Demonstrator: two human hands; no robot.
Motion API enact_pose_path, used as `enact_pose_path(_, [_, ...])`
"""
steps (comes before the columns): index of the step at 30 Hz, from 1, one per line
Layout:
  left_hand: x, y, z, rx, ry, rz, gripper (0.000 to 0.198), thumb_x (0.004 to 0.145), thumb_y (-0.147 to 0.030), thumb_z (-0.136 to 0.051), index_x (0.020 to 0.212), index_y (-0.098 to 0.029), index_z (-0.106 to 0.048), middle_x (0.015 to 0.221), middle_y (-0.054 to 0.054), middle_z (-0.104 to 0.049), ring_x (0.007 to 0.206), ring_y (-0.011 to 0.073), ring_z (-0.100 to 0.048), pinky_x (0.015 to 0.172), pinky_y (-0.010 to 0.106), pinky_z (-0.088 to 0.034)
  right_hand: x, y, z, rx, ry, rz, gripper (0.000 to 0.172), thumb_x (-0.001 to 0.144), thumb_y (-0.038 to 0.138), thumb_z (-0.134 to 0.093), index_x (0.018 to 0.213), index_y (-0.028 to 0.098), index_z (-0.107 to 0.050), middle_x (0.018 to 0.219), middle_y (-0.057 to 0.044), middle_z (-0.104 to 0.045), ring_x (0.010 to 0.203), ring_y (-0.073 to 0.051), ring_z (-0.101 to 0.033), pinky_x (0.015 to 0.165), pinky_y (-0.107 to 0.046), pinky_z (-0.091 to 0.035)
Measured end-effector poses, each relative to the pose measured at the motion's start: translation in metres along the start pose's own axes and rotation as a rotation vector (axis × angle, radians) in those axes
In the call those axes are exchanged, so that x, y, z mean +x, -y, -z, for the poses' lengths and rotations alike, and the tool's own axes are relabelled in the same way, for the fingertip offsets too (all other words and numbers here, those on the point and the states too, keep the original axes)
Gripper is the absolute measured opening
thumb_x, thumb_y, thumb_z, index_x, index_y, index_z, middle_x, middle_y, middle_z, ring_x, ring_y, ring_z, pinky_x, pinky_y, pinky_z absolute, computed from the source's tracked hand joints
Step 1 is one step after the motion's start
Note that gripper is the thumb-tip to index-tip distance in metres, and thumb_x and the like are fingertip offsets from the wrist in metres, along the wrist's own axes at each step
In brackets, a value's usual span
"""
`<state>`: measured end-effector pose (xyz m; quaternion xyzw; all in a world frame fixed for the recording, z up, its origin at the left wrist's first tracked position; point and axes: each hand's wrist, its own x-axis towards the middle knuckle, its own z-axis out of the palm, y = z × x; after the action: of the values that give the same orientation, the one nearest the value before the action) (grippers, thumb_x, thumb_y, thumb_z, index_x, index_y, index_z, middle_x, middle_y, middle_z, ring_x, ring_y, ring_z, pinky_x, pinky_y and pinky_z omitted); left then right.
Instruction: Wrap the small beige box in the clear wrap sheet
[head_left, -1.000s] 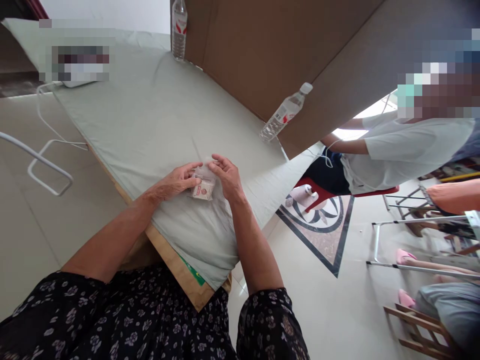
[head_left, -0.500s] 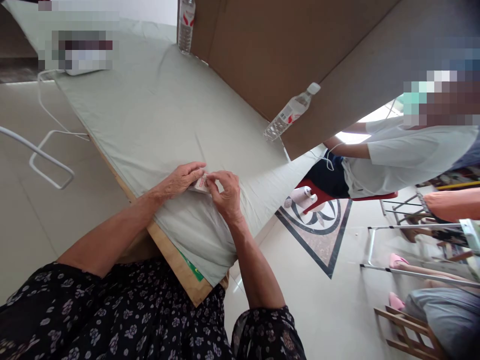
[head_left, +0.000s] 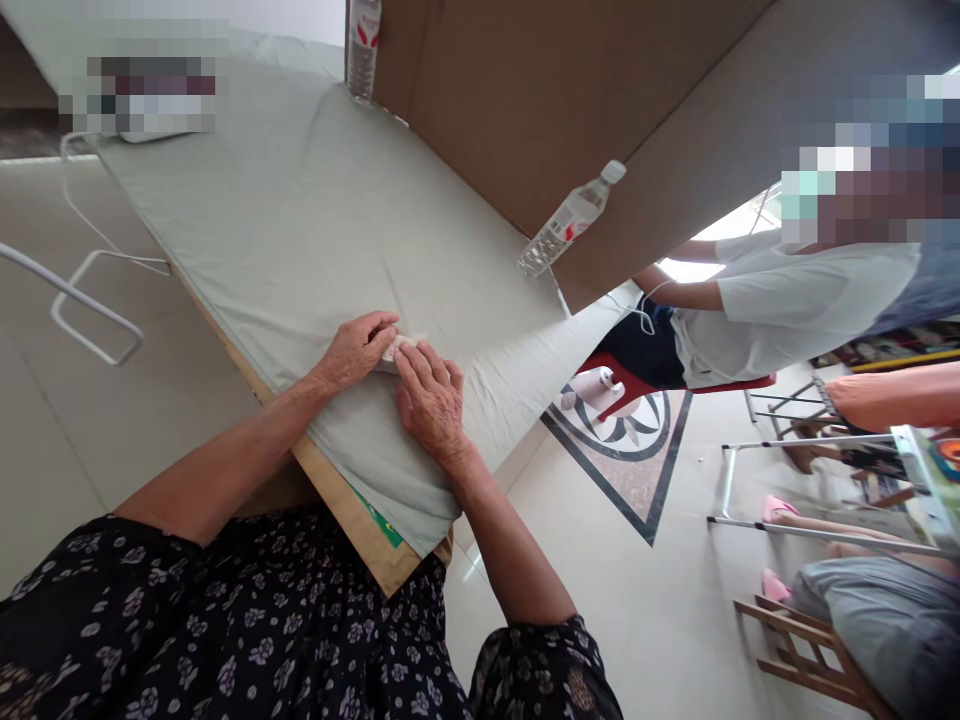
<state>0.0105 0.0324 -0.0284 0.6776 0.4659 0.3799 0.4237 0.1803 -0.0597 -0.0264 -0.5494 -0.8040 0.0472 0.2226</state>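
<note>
So, both hands are down on the desk (head_left: 339, 503), near its front edge, with a small packet (head_left: 396, 346) sandwiched between them and the pale green cloth (head_left: 300, 220) that covers the top. The left hand (head_left: 357, 351) has its fingers curled in and nipped onto the packet's near end. The right hand (head_left: 429, 400) is released and lying flat, palm down, fingertips spread over the rest of it. My guess is the flat press is there so the packet can't skid on that smooth cloth, with the pinch fixing one end. Only a sliver of the packet shows between the fingers, so I honestly can't tell what it is or whether it's folded.

The rest of the desk stuff is parked well out of reach. One water bottle (head_left: 571, 216) stands against the big cardboard sheet (head_left: 525, 110) and a second bottle (head_left: 362, 45) at the far corner, so neither crowds the hands. Off to the right a co-worker in a white shirt (head_left: 787, 310) sits on a red chair (head_left: 637, 378), arm resting, nowhere near the packet.
</note>
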Motion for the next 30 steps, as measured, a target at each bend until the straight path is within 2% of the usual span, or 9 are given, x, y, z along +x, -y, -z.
enact_pose_path(5, [0.001,-0.002,0.001,0.01,-0.017,0.003,0.054,0.091,-0.047,-0.053,0.126,-0.01,-0.071,0.106,0.011,-0.077,0.095,0.0237,-0.067,0.095,0.036,-0.053,0.003,0.0,-0.007,0.029,-0.041,0.001,0.053,0.097,0.016,-0.049,0.148,0.027,-0.057,0.159,-0.009,-0.058,0.154,-0.027,-0.046,0.123,-0.049,-0.029])
enact_pose_path(8, [0.001,-0.002,0.001,-0.001,-0.012,0.002,0.055,0.09,-0.048,-0.055,0.124,-0.009,-0.072,0.107,0.012,-0.077,0.094,0.0237,-0.067,0.094,0.035,-0.054,-0.002,-0.002,-0.008,0.093,-0.094,0.034,0.04,0.097,0.021,-0.052,0.133,0.03,-0.067,0.148,-0.008,-0.068,0.15,-0.029,-0.051,0.123,-0.051,-0.029])
enact_pose_path(10, [0.0,-0.002,0.0,-0.026,-0.016,0.009,0.054,0.089,-0.048,-0.058,0.122,-0.008,-0.072,0.107,0.012,-0.077,0.094,0.024,-0.068,0.094,0.035,-0.054,-0.006,-0.006,-0.008,0.125,-0.176,0.036,0.032,0.096,0.025,-0.054,0.124,0.03,-0.07,0.139,-0.008,-0.073,0.145,-0.03,-0.055,0.12,-0.051,-0.032])
enact_pose_path(13, [0.0,0.001,-0.002,-0.116,-0.041,0.045,0.052,0.089,-0.05,-0.06,0.121,-0.01,-0.072,0.105,0.011,-0.077,0.092,0.0232,-0.068,0.09,0.035,-0.055,-0.009,-0.015,-0.009,0.172,-0.369,-0.096,0.031,0.097,0.032,-0.054,0.124,0.027,-0.068,0.136,-0.011,-0.071,0.136,-0.03,-0.061,0.116,-0.052,-0.038])
enact_pose_path(17, [0.002,0.007,-0.002,-0.268,-0.185,0.083,0.043,0.088,-0.049,-0.06,0.113,-0.016,-0.073,0.103,0.01,-0.078,0.094,0.0229,-0.07,0.091,0.036,-0.056,-0.006,-0.033,-0.013,0.333,-0.545,-0.408,0.035,0.095,0.038,-0.051,0.127,0.024,-0.061,0.14,-0.013,-0.066,0.133,-0.028,-0.06,0.111,-0.053,-0.045])
enact_pose_path(20, [0.005,0.013,0.001,-0.304,-0.271,0.082,0.035,0.086,-0.043,-0.061,0.108,-0.018,-0.073,0.102,0.009,-0.079,0.098,0.0232,-0.071,0.097,0.038,-0.055,-0.004,-0.041,-0.016,0.503,-0.565,-0.57,0.04,0.094,0.04,-0.049,0.128,0.022,-0.058,0.14,-0.014,-0.064,0.129,-0.026,-0.061,0.107,-0.05,-0.049])
enact_pose_path(22, [0.007,0.017,0.002,-0.298,-0.31,0.08,0.032,0.085,-0.039,-0.061,0.106,-0.017,-0.072,0.101,0.009,-0.078,0.099,0.0232,-0.071,0.098,0.039,-0.055,-0.004,-0.042,-0.018,0.546,-0.575,-0.613,0.041,0.094,0.042,-0.048,0.128,0.021,-0.057,0.142,-0.016,-0.063,0.127,-0.026,-0.062,0.106,-0.048,-0.05])
enact_pose_path(27, [0.01,0.023,0.002,-0.257,-0.349,0.039,0.031,0.079,-0.031,-0.061,0.103,-0.015,-0.071,0.101,0.009,-0.077,0.097,0.0221,-0.071,0.097,0.039,-0.056,-0.004,-0.041,-0.02,0.52,-0.532,-0.618,0.044,0.095,0.043,-0.045,0.131,0.021,-0.055,0.144,-0.017,-0.062,0.129,-0.026,-0.062,0.108,-0.048,-0.05])
enact_pose_path(30, [0.009,0.023,0.003,-0.211,-0.286,-0.004,0.037,0.076,-0.032,-0.064,0.108,-0.015,-0.072,0.106,0.01,-0.077,0.099,0.0237,-0.071,0.098,0.042,-0.056,-0.005,-0.042,-0.017,0.496,-0.444,-0.589,0.051,0.096,0.049,-0.048,0.138,0.02,-0.052,0.144,-0.018,-0.063,0.132,-0.028,-0.062,0.111,-0.05,-0.049])
